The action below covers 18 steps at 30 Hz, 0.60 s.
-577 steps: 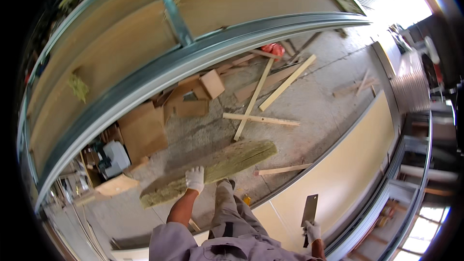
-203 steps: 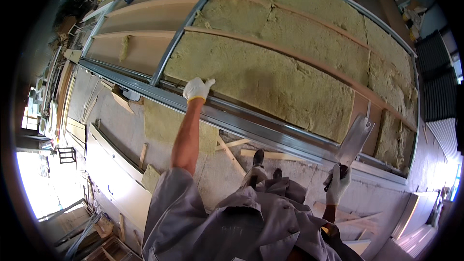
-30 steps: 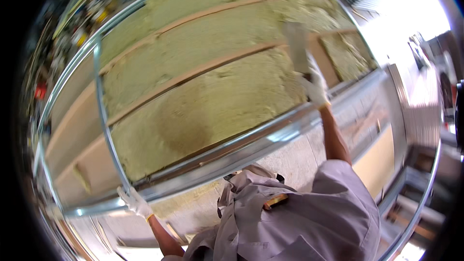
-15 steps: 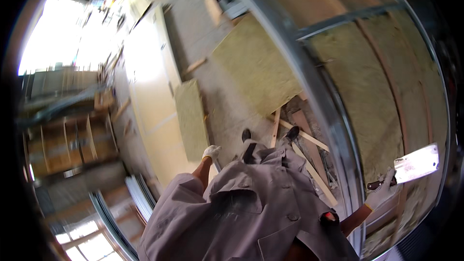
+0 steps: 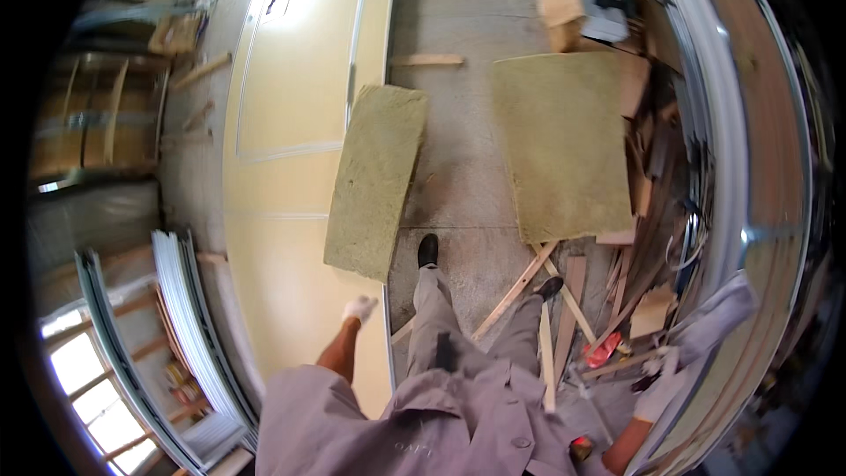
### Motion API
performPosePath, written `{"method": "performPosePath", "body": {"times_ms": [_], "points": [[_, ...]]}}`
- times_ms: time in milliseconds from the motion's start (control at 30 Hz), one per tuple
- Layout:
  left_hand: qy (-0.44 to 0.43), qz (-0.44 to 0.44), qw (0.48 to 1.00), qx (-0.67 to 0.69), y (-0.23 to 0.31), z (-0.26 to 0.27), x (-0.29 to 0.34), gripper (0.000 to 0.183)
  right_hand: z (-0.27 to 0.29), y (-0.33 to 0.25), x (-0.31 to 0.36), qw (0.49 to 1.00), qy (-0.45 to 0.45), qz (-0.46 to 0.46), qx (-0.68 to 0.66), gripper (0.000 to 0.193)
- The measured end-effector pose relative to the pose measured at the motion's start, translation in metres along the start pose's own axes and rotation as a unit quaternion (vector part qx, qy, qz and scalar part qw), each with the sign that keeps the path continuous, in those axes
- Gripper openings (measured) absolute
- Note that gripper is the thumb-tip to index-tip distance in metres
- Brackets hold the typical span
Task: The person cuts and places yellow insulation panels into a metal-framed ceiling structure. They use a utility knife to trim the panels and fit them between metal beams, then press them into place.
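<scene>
My right hand (image 5: pixel 659 395), in a pale work glove, is closed round the dark handle of a cleaver with a broad rectangular blade (image 5: pixel 718 313). The blade is blurred and reaches over the edge of the metal-framed panel at the right. My left hand (image 5: pixel 359 308), gloved as well, hangs over the cream panel (image 5: pixel 295 273) with its fingers curled and nothing seen in them. Just beyond it, a narrow slab of yellow-green insulation wool (image 5: pixel 374 181) lies partly on that panel. A wider insulation slab (image 5: pixel 564 145) rests flat farther off on the right.
Crossed wooden battens (image 5: pixel 520 291) and a red scrap (image 5: pixel 604 350) lie on the floor by my right foot. A cardboard box (image 5: pixel 608 13) of tools stands at the far right. Metal channels (image 5: pixel 198 326) lean at the left. The metal frame (image 5: pixel 736 123) runs along my right.
My view has swung to the right-hand frame's opposite side, leftward, so both insulation slabs now lie ahead. The cleaver stays in my right hand, its blade now tilted up and nearer my body.
</scene>
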<state>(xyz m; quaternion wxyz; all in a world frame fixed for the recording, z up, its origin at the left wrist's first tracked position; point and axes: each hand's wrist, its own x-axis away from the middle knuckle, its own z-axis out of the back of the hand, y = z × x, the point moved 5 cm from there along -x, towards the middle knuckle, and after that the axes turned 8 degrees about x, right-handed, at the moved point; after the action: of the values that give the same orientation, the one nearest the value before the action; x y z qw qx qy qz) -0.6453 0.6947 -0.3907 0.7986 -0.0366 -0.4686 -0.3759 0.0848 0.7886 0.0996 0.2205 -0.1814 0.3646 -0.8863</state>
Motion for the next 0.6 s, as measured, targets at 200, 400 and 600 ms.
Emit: {"method": "performPosePath", "body": {"times_ms": [200,400,600], "points": [[0.031,0.052,0.998,-0.019,0.006,0.089,-0.248,0.072,-0.269,0.051,0.076,0.959,-0.228,-0.134,0.098,0.016],[0.101,-0.022,0.993,-0.05,0.027,0.128,-0.422,0.106,-0.385,0.163,0.135,0.893,-0.349,-0.19,0.213,0.021],[0.201,-0.033,0.978,-0.033,0.007,0.12,-0.521,0.117,-0.425,0.232,0.159,0.856,-0.369,-0.218,0.289,0.023]]}}
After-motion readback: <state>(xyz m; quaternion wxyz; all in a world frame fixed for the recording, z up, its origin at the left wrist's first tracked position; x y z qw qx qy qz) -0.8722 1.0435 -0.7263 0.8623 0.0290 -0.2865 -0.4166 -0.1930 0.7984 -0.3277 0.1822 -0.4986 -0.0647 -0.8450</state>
